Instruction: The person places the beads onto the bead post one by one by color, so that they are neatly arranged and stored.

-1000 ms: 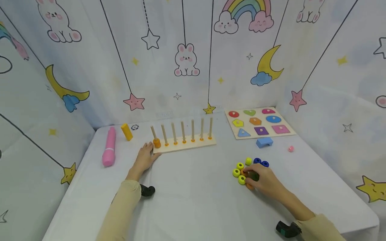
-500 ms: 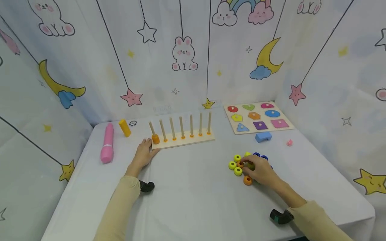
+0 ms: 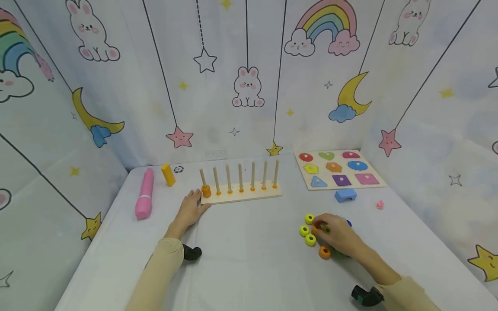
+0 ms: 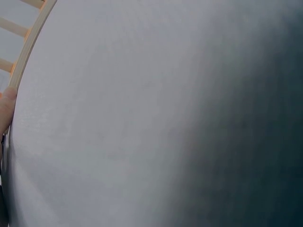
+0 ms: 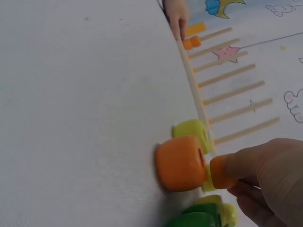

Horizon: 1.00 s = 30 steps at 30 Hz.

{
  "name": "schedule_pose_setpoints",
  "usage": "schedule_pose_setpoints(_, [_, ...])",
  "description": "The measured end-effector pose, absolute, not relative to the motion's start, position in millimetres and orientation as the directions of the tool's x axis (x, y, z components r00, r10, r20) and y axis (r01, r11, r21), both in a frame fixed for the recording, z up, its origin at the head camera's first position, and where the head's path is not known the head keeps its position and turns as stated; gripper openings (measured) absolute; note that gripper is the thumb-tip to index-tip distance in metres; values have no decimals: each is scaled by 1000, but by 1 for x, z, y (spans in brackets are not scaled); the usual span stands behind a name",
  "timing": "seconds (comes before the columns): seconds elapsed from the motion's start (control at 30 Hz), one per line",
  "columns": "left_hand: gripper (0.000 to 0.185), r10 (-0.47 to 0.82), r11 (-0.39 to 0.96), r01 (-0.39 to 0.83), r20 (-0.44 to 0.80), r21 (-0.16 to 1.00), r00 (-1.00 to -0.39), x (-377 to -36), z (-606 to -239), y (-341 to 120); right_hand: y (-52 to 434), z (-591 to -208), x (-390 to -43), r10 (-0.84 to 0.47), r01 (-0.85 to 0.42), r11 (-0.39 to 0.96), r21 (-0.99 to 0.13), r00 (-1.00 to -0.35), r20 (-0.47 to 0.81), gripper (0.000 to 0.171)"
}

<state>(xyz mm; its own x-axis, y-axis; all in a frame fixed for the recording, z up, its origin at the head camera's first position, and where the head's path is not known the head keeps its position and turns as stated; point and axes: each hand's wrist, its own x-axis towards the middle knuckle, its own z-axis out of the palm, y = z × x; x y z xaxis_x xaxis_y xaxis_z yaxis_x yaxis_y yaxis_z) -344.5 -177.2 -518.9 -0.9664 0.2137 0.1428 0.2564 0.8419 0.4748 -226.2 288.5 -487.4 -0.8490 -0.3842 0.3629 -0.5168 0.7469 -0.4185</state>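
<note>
My left hand (image 3: 189, 210) rests at the left end of a wooden peg board (image 3: 243, 194), thumb along its front edge and fingers by its end. Orange beads (image 3: 206, 191) sit low on the leftmost peg; the other pegs bear none. My right hand (image 3: 338, 233) pinches an orange bead (image 5: 220, 172) between thumb and fingers, among loose beads on the table. Yellow beads (image 3: 304, 231) lie to its left, and another orange bead (image 3: 324, 252) lies in front. Green beads (image 5: 194, 218) show below in the right wrist view. The hand hides most blue beads in the head view.
A shape puzzle board (image 3: 340, 169) stands at the back right, with a blue arch block (image 3: 345, 195) and a small pink piece (image 3: 380, 204) before it. At the left lie a pink bottle-shaped object (image 3: 145, 194) and a yellow cylinder (image 3: 168, 175). Patterned cloth surrounds the white table.
The head view tilts down, then back up. My right hand stays over the bead group, its fingers now pinching the orange bead; the nearer orange bead shows more fully. My left hand keeps its place.
</note>
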Motion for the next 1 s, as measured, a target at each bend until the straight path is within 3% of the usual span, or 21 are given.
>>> schedule_pose_setpoints(0.2, [71,195,841,243,149,483,-969,-341,-519,-181,284,-463,-236,-407,-576,695,-430,-809,425,32])
schedule_pose_setpoints(0.43, [71,209,843,254,146,474,-967,-341,-520,-180,248,-446,-271,-466,-663,571,-484,-748,473,33])
schedule_pose_setpoints(1.0, [71,191,852,216,102,476,-976,-344,-513,-182,63,-393,-359,-565,-845,301,-441,-531,632,23])
